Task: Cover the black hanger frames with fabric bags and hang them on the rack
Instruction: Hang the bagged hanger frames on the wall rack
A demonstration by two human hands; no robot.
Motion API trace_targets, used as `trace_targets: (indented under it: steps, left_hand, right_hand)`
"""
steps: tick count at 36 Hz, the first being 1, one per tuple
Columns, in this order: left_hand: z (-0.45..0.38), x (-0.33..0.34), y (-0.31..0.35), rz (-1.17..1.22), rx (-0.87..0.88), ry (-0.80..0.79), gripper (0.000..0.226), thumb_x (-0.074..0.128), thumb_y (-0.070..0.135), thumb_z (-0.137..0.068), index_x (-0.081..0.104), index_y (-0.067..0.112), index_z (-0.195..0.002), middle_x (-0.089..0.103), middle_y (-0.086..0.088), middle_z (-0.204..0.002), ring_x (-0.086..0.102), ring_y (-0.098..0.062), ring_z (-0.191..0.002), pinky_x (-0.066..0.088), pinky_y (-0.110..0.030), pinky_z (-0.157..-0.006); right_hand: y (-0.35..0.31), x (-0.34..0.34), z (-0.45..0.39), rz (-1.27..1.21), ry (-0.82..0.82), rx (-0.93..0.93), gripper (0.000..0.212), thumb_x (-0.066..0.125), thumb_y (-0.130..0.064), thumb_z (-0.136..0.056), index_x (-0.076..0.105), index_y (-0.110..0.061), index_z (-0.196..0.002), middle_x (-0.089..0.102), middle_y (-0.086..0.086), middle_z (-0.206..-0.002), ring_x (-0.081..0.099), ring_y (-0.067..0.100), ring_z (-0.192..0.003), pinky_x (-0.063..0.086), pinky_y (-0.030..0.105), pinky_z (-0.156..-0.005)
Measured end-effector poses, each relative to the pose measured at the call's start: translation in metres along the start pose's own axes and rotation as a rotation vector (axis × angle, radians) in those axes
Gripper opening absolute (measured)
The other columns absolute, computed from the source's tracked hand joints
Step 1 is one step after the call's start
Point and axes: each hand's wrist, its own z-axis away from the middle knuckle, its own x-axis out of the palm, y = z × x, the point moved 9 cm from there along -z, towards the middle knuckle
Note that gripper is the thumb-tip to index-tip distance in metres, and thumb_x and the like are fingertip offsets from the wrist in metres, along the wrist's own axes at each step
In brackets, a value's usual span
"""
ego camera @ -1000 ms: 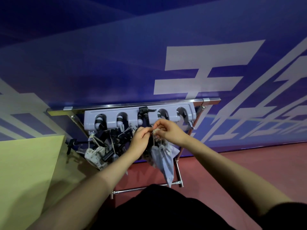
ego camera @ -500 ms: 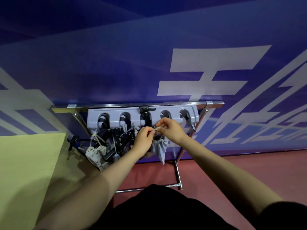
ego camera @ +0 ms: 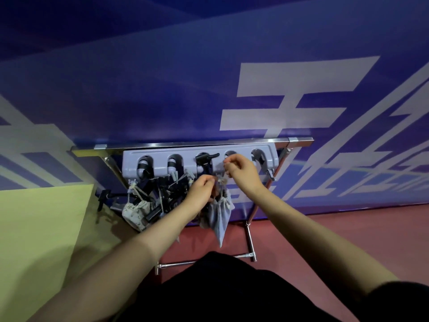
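Hanging below the middle of the grey rack (ego camera: 199, 160), a pale blue-grey fabric bag (ego camera: 219, 216) droops to a point, its gathered mouth just under the two hands. The left hand (ego camera: 200, 191) has its fingers curled, thumb and forefinger pinched at the bag's neck; what lies inside the bag is hidden. The right hand (ego camera: 242, 171) is raised in front of the rack's fourth slot, fingertips pinched on a thin drawstring (ego camera: 224, 161) (too fine to trace fully).

The rack shows five arched slots, counted left to right: the first two each hold a grey-and-black stub, the third a black hanger hook (ego camera: 206, 159), the fourth is partly masked by the right hand, the fifth looks bare. Under the left slots hangs a tangle of black hanger frames (ego camera: 167, 191) and one patterned fabric bag (ego camera: 137, 212), tied at its neck.

The rack is fixed to a chrome frame (ego camera: 251, 238) with a top rail and a lower crossbar. Behind stands a blue wall (ego camera: 162, 89) with large pale characters; the floor (ego camera: 325, 228) is dull red. A yellow-green panel (ego camera: 39, 228) fills the left.
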Motion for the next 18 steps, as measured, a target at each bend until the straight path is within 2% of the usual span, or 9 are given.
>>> trace_targets:
  steps: [1,4,7,10,13,16,18]
  left_hand:
    - [0.005,-0.002,0.006,0.032,-0.004,-0.015,0.021,0.035,0.018,-0.104,0.055,0.014,-0.108,0.058,-0.005,-0.089,0.057,-0.017,-0.074,0.048,-0.027,-0.062]
    - [0.015,-0.025,0.03,0.079,0.009,0.001,0.027,0.03,0.017,-0.105,0.056,0.011,-0.102,0.059,-0.003,-0.081,0.056,-0.016,-0.063,0.046,-0.024,-0.057]
    - [0.022,-0.073,0.061,0.135,0.062,0.091,0.033,0.031,0.017,-0.104,0.057,0.012,-0.085,0.058,-0.005,-0.072,0.054,-0.01,-0.049,0.046,-0.018,-0.047]
    - [0.033,-0.13,0.083,0.233,0.126,0.228,0.038,0.032,0.019,-0.105,0.056,0.009,-0.076,0.052,-0.006,-0.064,0.049,-0.006,-0.035,0.042,-0.018,-0.039]
    - [0.05,-0.192,0.085,0.284,0.18,0.385,0.039,0.033,0.017,-0.104,0.055,0.009,-0.073,0.05,-0.007,-0.063,0.047,-0.007,-0.032,0.04,-0.017,-0.037]
    - [0.069,-0.252,0.059,0.272,0.126,0.524,0.037,0.035,0.016,-0.102,0.055,0.011,-0.072,0.051,-0.007,-0.062,0.048,-0.008,-0.034,0.041,-0.017,-0.038]
    - [0.088,-0.29,0.035,0.251,0.081,0.609,0.034,0.036,0.015,-0.101,0.056,0.012,-0.074,0.053,-0.006,-0.065,0.05,-0.012,-0.041,0.043,-0.021,-0.044]
  right_hand:
    - [-0.009,0.002,-0.001,-0.037,-0.01,-0.014,0.009,0.052,-0.007,-0.095,0.061,-0.009,-0.094,0.06,0.001,-0.076,0.055,0.012,-0.063,0.047,0.024,-0.063]
    - [-0.045,0.02,-0.008,-0.172,-0.08,-0.056,0.012,0.05,-0.008,-0.097,0.061,-0.003,-0.096,0.057,0.003,-0.072,0.05,0.004,-0.053,0.042,0.017,-0.053]
    - [-0.085,0.045,-0.013,-0.27,-0.133,-0.1,0.017,0.047,-0.008,-0.097,0.061,-0.009,-0.088,0.056,0.003,-0.068,0.046,0.005,-0.05,0.035,0.017,-0.048]
    - [-0.116,0.079,-0.015,-0.359,-0.182,-0.128,0.023,0.046,-0.009,-0.097,0.061,-0.011,-0.08,0.054,0.004,-0.063,0.045,0.01,-0.05,0.034,0.022,-0.048]
    - [-0.143,0.132,-0.01,-0.382,-0.265,-0.13,0.026,0.045,-0.006,-0.095,0.059,-0.01,-0.074,0.051,0.003,-0.057,0.044,0.011,-0.048,0.034,0.024,-0.048]
    - [-0.168,0.198,0.008,-0.33,-0.404,-0.124,0.031,0.041,-0.004,-0.095,0.055,-0.011,-0.069,0.051,0.004,-0.057,0.043,0.006,-0.042,0.034,0.019,-0.044]
    - [-0.18,0.246,0.024,-0.292,-0.511,-0.121,0.033,0.04,-0.005,-0.096,0.053,-0.012,-0.067,0.051,0.004,-0.057,0.043,0.004,-0.041,0.034,0.019,-0.045]
